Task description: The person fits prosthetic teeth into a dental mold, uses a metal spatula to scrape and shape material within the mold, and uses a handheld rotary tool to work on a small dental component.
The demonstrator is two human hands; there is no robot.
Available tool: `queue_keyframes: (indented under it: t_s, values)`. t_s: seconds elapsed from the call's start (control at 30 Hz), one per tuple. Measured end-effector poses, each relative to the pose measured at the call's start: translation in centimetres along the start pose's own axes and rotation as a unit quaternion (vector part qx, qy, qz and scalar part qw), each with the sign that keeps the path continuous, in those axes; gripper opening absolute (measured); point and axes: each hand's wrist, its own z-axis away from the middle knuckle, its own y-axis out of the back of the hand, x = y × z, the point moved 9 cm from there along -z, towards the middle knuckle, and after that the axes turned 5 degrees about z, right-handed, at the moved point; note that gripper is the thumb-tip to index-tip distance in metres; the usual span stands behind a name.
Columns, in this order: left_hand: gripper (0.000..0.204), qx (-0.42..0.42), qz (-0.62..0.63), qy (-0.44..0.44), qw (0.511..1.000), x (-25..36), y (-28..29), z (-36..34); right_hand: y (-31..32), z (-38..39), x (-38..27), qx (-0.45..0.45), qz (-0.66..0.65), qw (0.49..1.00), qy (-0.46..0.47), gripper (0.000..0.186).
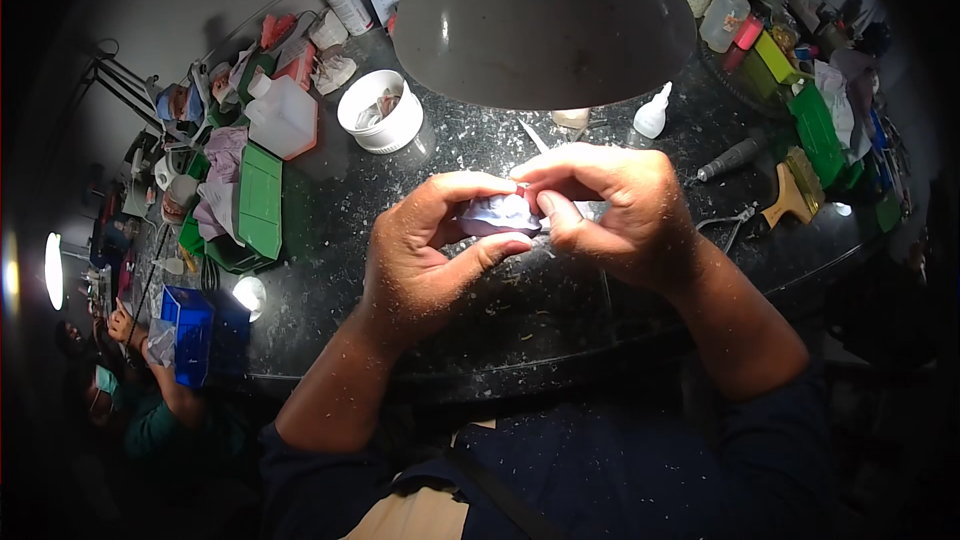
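Note:
A pale bluish-white dental cast [497, 215] is held over the dark worktop, under the lamp. My left hand [412, 255] grips it from the left, fingers over the far side and thumb along the near side. From the right, my right hand [625, 208] is closed at the cast's right end, with its thumb and forefinger pinched together. A small reddish piece [526, 194] shows at those fingertips, against the cast; its exact kind is hard to make out. Just beyond the right hand lies a thin pointed tool [534, 136], partly hidden by the fingers.
A grey lamp shade [545, 20] hangs low beyond my hands. White tub [382, 120], green bin [258, 205] and blue bin [187, 335] stand left. Right are a dropper bottle [652, 112], grey handpiece [730, 160], pliers [735, 225] and a brush [788, 195]. Another person [175, 410] sits lower left.

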Motion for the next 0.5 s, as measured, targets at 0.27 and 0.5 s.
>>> queue_keyframes:
  t_s: [0.27, 0.5]
  values:
    - [0.045, -0.009, 0.159, 0.020, 0.987, -0.7, 0.2, -0.6, -0.3, -0.1, 2.4, -0.020, -0.193, 0.975, -0.107, 0.025]
    - [0.050, -0.020, 0.187, 0.025, 0.982, -1.2, 0.1, -0.5, -1.1, 0.3, 3.6, -0.029, -0.334, 0.923, -0.190, 0.032]
